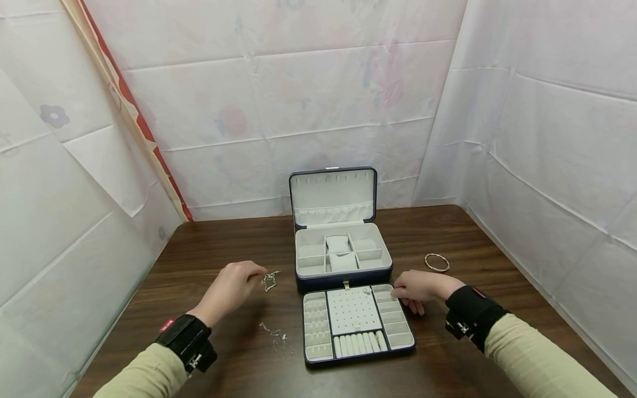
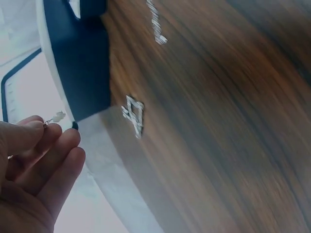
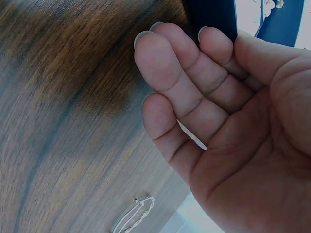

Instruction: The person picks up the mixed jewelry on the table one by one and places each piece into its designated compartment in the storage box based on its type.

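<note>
My left hand [image 1: 234, 284] hovers over the wooden table, left of the jewelry box [image 1: 323, 284]. Between thumb and fingertips it pinches a small pale piece of jewelry [image 2: 58, 117], its exact kind too blurred to tell. A silvery chain [image 1: 270, 281] lies just beyond those fingers, and a second thin chain [image 1: 272, 331] lies nearer the front. My right hand [image 1: 415, 284] grips the back right edge of the jewelry tray [image 1: 311, 362], thumb at the rim, index finger by the outer side. Its other fingers [image 3: 158, 63] curl loosely outside the tray. A small shiny piece [image 1: 367, 291] sits on the tray's perforated panel.
Behind the tray, the navy box stands with its lid [image 1: 333, 193] raised; two white cushions [image 1: 338, 245] sit in its middle compartments. A gold-toned bangle [image 1: 437, 262] lies beyond my right hand. White cloth [image 1: 308, 110] hangs around the table's back and sides.
</note>
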A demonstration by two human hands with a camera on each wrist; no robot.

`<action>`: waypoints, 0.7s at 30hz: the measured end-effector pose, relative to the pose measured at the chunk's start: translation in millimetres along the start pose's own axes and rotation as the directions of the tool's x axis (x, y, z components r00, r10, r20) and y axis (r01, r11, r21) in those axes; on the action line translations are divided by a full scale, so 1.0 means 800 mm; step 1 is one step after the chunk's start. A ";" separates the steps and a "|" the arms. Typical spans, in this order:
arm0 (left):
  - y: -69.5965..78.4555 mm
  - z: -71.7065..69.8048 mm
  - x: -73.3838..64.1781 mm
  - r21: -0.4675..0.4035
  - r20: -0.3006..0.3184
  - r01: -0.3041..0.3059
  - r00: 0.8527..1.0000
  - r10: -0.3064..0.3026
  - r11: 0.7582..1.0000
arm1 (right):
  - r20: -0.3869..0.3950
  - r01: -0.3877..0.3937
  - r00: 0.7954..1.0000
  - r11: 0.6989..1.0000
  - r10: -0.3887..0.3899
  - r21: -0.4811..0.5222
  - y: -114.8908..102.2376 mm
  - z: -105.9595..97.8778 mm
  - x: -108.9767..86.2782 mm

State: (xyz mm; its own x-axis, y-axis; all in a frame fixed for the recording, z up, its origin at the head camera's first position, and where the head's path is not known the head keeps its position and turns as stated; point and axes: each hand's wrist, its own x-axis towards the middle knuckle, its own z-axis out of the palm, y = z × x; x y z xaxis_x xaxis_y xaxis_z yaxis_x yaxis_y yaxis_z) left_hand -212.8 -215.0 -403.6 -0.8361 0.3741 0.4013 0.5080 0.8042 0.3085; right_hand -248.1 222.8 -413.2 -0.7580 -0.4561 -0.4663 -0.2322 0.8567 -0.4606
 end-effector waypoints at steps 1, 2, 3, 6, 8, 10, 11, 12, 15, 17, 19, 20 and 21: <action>0.002 0.000 0.001 -0.015 -0.005 -0.002 1.000 0.002 1.000 | -0.001 0.001 1.000 1.000 -0.001 0.000 0.000 0.000 0.000; 0.004 0.000 0.002 -0.030 -0.007 -0.002 1.000 0.002 1.000 | 0.000 0.002 1.000 1.000 -0.002 0.000 0.001 0.000 0.000; 0.006 0.000 0.002 -0.043 -0.009 -0.002 1.000 0.001 0.999 | -0.001 0.002 1.000 1.000 -0.002 0.001 0.001 0.000 0.000; 0.013 0.000 0.004 -0.076 -0.007 -0.003 1.000 0.003 0.997 | -0.002 0.002 1.000 1.000 -0.002 0.004 0.002 0.001 0.001; 0.017 0.001 0.005 -0.088 -0.001 -0.010 1.000 0.010 0.996 | -0.002 0.003 1.000 1.000 -0.003 0.003 0.002 0.001 0.001; 0.020 0.001 0.007 -0.097 0.002 -0.019 1.000 0.019 0.995 | -0.002 0.004 1.000 1.000 -0.004 0.000 0.003 0.001 0.001; 0.022 0.001 0.007 -0.102 0.004 -0.023 1.000 0.024 0.994 | -0.002 0.004 1.000 1.000 -0.004 -0.002 0.003 0.001 0.001; 0.024 0.002 0.008 -0.110 0.007 -0.024 1.000 0.025 0.994 | -0.003 0.004 1.000 1.000 -0.004 -0.004 0.003 0.001 0.001; 0.028 0.002 0.009 -0.133 0.017 -0.022 1.000 0.025 0.991 | -0.004 0.001 1.000 1.000 -0.001 -0.003 0.003 0.001 0.001; 0.031 0.002 0.011 -0.143 0.023 -0.017 1.000 0.020 0.990 | -0.005 -0.004 1.000 1.000 0.004 0.003 0.003 0.002 0.001; 0.034 0.003 0.012 -0.154 0.028 -0.001 1.000 0.005 0.988 | -0.005 -0.005 1.000 1.000 0.005 0.006 0.003 0.002 0.001; 0.036 0.004 0.013 -0.163 0.033 0.016 0.999 -0.010 0.986 | -0.005 -0.005 1.000 1.000 0.005 0.008 0.003 0.002 0.001; 0.038 0.004 0.014 -0.175 0.040 0.032 0.999 -0.026 0.984 | -0.006 -0.004 1.000 1.000 0.004 0.008 0.003 0.002 0.001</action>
State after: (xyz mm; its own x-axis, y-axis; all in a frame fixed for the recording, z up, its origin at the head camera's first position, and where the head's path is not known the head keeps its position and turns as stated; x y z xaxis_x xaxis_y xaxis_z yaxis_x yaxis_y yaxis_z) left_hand -207.3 -185.2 -392.6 -0.8564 0.3713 0.3588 0.5092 0.7224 0.4677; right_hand -248.6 224.1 -415.8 -0.7623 -0.4512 -0.4640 -0.2242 0.8566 -0.4647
